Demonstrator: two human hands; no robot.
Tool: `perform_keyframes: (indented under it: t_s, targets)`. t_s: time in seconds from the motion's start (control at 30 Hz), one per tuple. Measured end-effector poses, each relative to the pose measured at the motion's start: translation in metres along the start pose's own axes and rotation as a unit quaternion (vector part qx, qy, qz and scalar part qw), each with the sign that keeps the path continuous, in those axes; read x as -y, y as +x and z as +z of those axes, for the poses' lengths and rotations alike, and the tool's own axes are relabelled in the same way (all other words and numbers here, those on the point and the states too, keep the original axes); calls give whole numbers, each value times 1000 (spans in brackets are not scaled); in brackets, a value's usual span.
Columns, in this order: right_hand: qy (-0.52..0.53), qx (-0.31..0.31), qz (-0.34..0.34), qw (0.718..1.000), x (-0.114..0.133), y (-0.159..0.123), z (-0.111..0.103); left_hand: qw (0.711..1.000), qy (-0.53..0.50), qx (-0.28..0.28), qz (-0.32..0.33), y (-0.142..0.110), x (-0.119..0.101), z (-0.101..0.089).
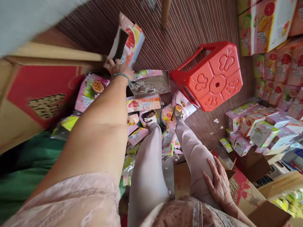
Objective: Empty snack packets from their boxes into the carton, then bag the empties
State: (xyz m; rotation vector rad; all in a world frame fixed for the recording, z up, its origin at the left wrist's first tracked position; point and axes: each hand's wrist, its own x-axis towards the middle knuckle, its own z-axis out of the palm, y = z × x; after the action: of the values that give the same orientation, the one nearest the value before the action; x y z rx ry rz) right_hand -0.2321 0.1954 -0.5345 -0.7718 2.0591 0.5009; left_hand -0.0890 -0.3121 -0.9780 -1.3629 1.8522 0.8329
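My left hand [120,70], with a braided bracelet at the wrist, reaches far forward. Its fingers are curled at the near end of an opened cardboard carton [133,42] printed with cut grapefruit, which tilts up from the floor; the fingertips are partly blurred. Just below that hand, another opened carton [150,84] lies with its brown inner side up. A pink package with a passion fruit picture [92,88] sits beside my forearm. My right hand [219,183] rests on my right knee, fingers spread, holding nothing.
A red plastic stool [216,78] lies tipped over. Flattened fruit-print packages [138,135] crowd around my feet. Small boxes [262,129] are piled at right, below stacked larger cartons [267,28]. A big red-and-brown cardboard box [44,97] stands left; an opened box [251,192] is beside my right hand.
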Motion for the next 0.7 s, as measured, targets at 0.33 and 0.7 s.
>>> perform_keyframes:
  t_s: [0.33, 0.7]
  targets:
    - [23, 41, -14, 999, 5, 12, 8, 986, -104, -105, 80, -180, 5, -13]
    - [-80, 75, -79, 991, 85, 35, -26, 998, -39, 53, 3, -486, 121, -13]
